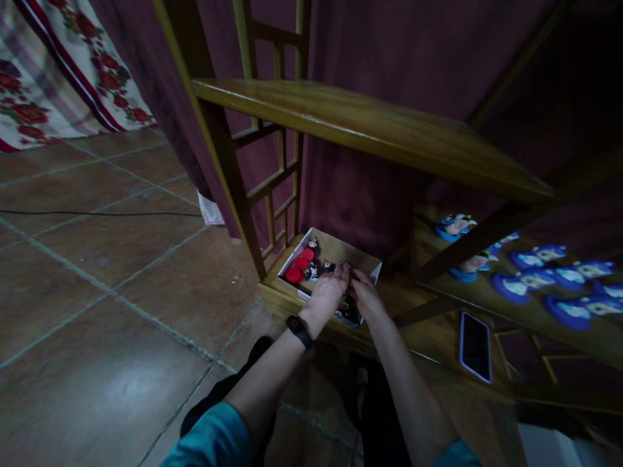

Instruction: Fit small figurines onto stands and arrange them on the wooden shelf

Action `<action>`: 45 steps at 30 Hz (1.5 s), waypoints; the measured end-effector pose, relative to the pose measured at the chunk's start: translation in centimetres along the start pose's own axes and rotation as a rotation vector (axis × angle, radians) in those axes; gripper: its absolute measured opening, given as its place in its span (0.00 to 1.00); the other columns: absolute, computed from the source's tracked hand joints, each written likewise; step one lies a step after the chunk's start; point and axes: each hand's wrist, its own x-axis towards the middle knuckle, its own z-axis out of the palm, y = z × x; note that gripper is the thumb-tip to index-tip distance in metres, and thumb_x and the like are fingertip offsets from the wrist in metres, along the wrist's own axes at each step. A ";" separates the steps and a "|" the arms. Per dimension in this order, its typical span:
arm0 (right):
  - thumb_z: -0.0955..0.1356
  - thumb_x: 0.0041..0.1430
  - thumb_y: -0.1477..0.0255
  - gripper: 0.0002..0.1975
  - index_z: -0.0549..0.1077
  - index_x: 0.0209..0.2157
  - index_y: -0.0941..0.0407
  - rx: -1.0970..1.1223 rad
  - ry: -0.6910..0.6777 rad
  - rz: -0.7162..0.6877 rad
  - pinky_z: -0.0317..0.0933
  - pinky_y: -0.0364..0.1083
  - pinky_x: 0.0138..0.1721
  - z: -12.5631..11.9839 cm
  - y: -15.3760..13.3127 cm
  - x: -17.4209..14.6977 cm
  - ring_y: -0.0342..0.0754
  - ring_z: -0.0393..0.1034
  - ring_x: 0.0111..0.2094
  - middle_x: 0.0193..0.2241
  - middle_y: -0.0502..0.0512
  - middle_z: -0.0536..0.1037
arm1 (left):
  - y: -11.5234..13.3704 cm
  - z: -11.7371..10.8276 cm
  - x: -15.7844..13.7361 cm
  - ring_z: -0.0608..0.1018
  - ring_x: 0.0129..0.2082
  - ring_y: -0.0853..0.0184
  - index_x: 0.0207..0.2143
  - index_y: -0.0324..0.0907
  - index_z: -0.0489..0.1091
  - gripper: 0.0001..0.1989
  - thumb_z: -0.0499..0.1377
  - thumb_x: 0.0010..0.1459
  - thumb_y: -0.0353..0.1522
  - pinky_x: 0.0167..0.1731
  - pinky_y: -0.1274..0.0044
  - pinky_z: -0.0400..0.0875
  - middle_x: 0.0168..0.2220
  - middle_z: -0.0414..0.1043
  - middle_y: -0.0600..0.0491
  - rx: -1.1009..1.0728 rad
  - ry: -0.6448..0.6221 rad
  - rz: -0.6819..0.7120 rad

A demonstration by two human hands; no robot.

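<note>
A shallow cardboard box [335,250] of small red and dark figures [306,264] sits on the low wooden shelf [428,337], by its left post. Both hands reach into its near edge: the left hand [327,295] lies palm-down with fingers curled over the pieces, the right hand [366,295] beside it, fingers bent; whether either grips anything cannot be told. A phone [474,346] lies to the right, below blue figures [535,275].

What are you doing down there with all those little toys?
A person is reaching both hands into a shallow box on the bottom shelf of a wooden rack. The left hand and right hand rest on small red and dark figures inside it. Blue figures lie in rows on the next shelf, and a phone lies nearby.
</note>
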 end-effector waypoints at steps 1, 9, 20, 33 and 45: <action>0.70 0.39 0.72 0.16 0.73 0.36 0.54 0.003 -0.002 0.002 0.65 0.45 0.39 0.1 -0.1 -0.1 0.45 0.71 0.36 0.35 0.49 0.77 | -0.1 0.0 0.0 0.75 0.43 0.60 0.57 0.34 0.54 0.27 0.48 0.54 0.20 0.41 0.71 0.69 0.50 0.65 0.35 -0.029 -0.004 -0.008; 0.70 0.40 0.73 0.16 0.73 0.36 0.54 -0.015 -0.027 -0.015 0.67 0.48 0.41 0.4 -0.2 -0.1 0.47 0.72 0.36 0.34 0.50 0.77 | -1.8 0.7 0.5 0.75 0.43 0.64 0.50 0.40 0.66 0.23 0.50 0.52 0.19 0.44 0.74 0.67 0.43 0.73 0.44 -0.413 0.117 -0.179; 0.69 0.44 0.67 0.16 0.71 0.38 0.53 -0.156 -0.042 -0.161 0.67 0.47 0.38 1.0 -0.7 0.1 0.45 0.71 0.36 0.37 0.51 0.76 | -2.1 1.2 1.8 0.75 0.27 0.70 0.36 0.38 0.71 0.13 0.59 0.46 0.20 0.31 0.76 0.73 0.26 0.72 0.53 -1.447 0.232 -0.722; 0.68 0.47 0.66 0.15 0.72 0.39 0.52 -0.350 -0.033 -0.289 0.65 0.46 0.39 0.2 -0.1 1.0 0.46 0.71 0.35 0.36 0.50 0.77 | -2.1 0.9 1.4 0.75 0.23 0.72 0.38 0.35 0.67 0.15 0.61 0.45 0.19 0.28 0.76 0.75 0.25 0.71 0.53 -1.781 0.152 -0.894; 0.67 0.48 0.66 0.13 0.73 0.37 0.53 -0.483 0.045 -0.389 0.63 0.43 0.35 0.6 -0.5 0.3 0.44 0.68 0.32 0.39 0.52 0.72 | -2.8 1.1 1.4 0.77 0.24 0.71 0.31 0.37 0.66 0.09 0.58 0.48 0.18 0.32 0.73 0.75 0.25 0.72 0.51 -1.991 0.068 -0.950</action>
